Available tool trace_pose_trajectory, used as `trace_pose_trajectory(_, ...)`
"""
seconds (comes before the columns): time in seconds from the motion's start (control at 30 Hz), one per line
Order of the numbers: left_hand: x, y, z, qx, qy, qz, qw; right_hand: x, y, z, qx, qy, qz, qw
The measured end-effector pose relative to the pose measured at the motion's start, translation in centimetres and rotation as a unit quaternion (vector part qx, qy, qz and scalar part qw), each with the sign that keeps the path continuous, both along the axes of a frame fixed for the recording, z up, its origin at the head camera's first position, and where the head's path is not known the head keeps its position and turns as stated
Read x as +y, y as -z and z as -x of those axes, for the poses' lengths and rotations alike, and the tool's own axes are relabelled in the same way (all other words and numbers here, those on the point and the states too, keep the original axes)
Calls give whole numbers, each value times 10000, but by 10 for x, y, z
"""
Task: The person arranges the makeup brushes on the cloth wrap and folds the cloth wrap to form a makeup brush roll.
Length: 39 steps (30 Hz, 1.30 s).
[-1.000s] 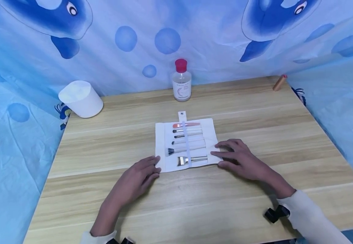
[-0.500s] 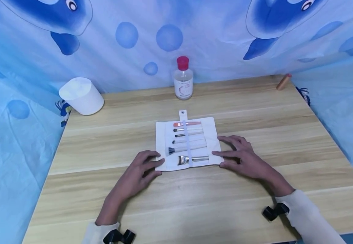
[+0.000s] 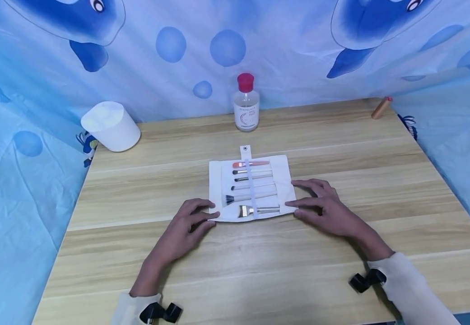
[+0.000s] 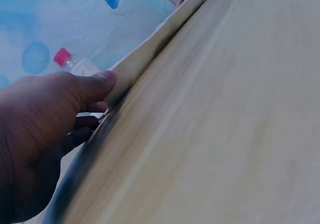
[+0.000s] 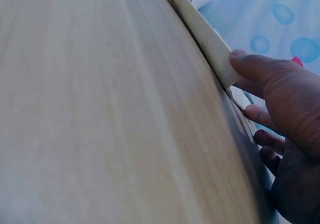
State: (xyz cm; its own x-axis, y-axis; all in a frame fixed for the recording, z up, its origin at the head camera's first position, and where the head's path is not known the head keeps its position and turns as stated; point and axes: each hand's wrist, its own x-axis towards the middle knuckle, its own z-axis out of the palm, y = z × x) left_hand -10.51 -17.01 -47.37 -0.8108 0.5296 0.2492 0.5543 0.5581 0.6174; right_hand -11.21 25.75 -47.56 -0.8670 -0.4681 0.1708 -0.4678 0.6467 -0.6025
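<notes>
A white makeup brush roll (image 3: 215,180) lies unrolled mid-table, its snap tab (image 3: 245,151) pointing away from me. Several makeup brushes lie crosswise in it under a pale strap (image 3: 253,189), among them a pink brush (image 3: 259,163) at the far end and a wide flat brush (image 3: 265,210) nearest me. My left hand (image 3: 183,232) pinches the near left corner between thumb and fingers. At the near right corner my right hand (image 3: 326,207) does likewise. Both wrist views show the roll's near edge (image 4: 145,59) tilted up from the tabletop between the hands.
Behind the roll stands a clear bottle (image 3: 246,106) with a red cap. A white cylindrical roll (image 3: 114,128) is at the back left, and a small brown tube (image 3: 381,108) at the back right corner. A blue dolphin-print curtain (image 3: 283,58) hangs behind the wooden table (image 3: 259,275).
My left fingers have spread and taken the near left corner; the right thumb has shifted at its corner. The roll's near edge has risen slightly. The head view has tilted a little.
</notes>
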Motion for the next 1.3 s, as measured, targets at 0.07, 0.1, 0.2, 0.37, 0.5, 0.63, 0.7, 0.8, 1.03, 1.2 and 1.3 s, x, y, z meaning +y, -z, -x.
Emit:
trace_pose_trajectory(0.07, 1, 0, 1, -56, -65, -58, 9999, -1, -1, 1, 5, 29, 99, 9999)
trace_pose_trajectory(0.1, 2, 0, 1, -71, -107, -84, 9999, -1, -1, 1, 11, 52, 148, 9999)
trace_pose_trajectory(0.2, 6, -2, 3, -91, -284, -207, 9993, -3, -2, 3, 73, 152, 285, 9995)
trace_pose_trajectory(0.37, 14, -2, 6, -66, -724, -328, 9968, -9, -2, 4, 280, 352, 467, 9979)
trace_pose_trajectory(0.5, 19, -1, 9, -31, -1022, -418, 9939, -14, 1, 5, 407, 436, 602, 9964)
trace_pose_trajectory(0.63, 22, -1, 10, 114, -1095, -549, 9924, -16, 2, 5, 393, 441, 707, 9957)
trace_pose_trajectory(0.7, 22, 0, 10, 202, -1078, -570, 9923, -16, 3, 5, 395, 422, 752, 9955)
trace_pose_trajectory(0.8, 23, 0, 11, 306, -1066, -523, 9924, -15, 3, 5, 413, 415, 756, 9954)
trace_pose_trajectory(1.03, 21, 0, 11, 279, -1132, -224, 9929, -15, 3, 7, 460, 462, 524, 9965)
trace_pose_trajectory(1.2, 21, 4, 12, 371, -1184, -226, 9920, -15, 2, 9, 389, 526, 675, 9956)
trace_pose_trajectory(1.3, 21, 5, 13, 559, -1077, -285, 9922, -16, 3, 9, 370, 489, 842, 9946)
